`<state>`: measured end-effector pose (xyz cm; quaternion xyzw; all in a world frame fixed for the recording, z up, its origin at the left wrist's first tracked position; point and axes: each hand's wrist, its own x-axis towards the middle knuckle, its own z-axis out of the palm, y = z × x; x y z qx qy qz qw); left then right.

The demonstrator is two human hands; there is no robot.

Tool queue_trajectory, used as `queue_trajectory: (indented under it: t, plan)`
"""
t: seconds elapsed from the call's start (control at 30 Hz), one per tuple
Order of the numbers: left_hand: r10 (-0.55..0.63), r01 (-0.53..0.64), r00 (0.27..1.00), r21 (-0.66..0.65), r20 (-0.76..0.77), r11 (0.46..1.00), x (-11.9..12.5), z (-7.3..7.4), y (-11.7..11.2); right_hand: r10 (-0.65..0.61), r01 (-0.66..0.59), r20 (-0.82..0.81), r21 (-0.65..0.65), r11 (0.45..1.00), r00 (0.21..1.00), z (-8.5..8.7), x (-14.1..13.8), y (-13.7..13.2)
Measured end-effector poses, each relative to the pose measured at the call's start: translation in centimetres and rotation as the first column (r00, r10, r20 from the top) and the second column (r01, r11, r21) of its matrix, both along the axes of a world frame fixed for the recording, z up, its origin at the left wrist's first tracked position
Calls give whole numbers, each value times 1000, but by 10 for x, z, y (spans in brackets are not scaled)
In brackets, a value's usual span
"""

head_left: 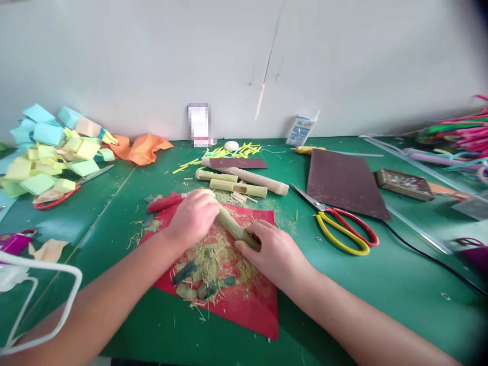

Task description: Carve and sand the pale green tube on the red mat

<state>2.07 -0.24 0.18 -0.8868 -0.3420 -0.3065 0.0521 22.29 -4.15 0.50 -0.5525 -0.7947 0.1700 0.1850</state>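
A pale green bamboo stick (pixel 233 227) lies slanted over a red sheet (pixel 244 300) on the green table. My right hand (pixel 272 250) is closed around its near end. My left hand (pixel 192 216) is closed over its far end and grips a red-handled tool (pixel 164 203) that pokes out to the left. Shavings and dark peel bits (pixel 206 274) are scattered across the red sheet below my hands.
Cut bamboo pieces (pixel 238 187) and a wooden dowel (pixel 263 181) lie beyond the sheet. Yellow-and-red scissors (pixel 337 223) and dark sandpaper (pixel 343 183) sit to the right, a small tin (pixel 404 184) further right. Folded coloured papers (pixel 53 152) pile at left; a white wire frame (pixel 46 300) is near left.
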Motion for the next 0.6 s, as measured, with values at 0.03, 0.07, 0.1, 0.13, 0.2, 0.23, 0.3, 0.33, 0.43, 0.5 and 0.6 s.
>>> queue_trajectory:
  t: [0.03,0.07,0.1,0.13,0.2,0.23,0.3,0.33,0.43,0.5,0.6]
  plan:
    - [-28,28,1000,-24,-10,999,1,0,-1,1,-1,3,-2,1000,1000,-1,0,0]
    - [-71,70,997,-49,-22,996,2,0,-3,3,-3,6,-4,1000,1000,-1,0,0]
    - [-103,101,994,-74,-28,992,2,-1,-3,5,-5,8,-6,1000,1000,-2,1,0]
    - [-124,121,992,-73,-33,990,1,-1,-3,5,-5,7,-5,1000,1000,-2,1,0]
    - [-52,52,999,-12,-8,999,-2,-1,0,2,-2,1,-3,1000,1000,-2,1,1]
    - [-15,15,1000,14,5,1000,-3,-1,1,4,-4,1,-5,1000,1000,-2,1,1]
    - [-3,3,1000,4,12,1000,-2,-2,1,8,-8,11,-13,1000,1000,-1,1,1]
    - [-38,38,999,-21,7,999,0,-2,-1,10,-10,19,-17,1000,1000,0,0,1]
    - [-123,123,992,-51,-7,991,5,-2,-4,11,-10,33,-17,1000,999,1,0,0]
    - [-64,64,998,-5,0,998,4,-2,-4,8,-8,27,-7,1000,1000,1,0,0]
    - [-21,21,1000,4,16,1000,2,-2,-3,5,-5,26,-9,1000,1000,1,0,-1]
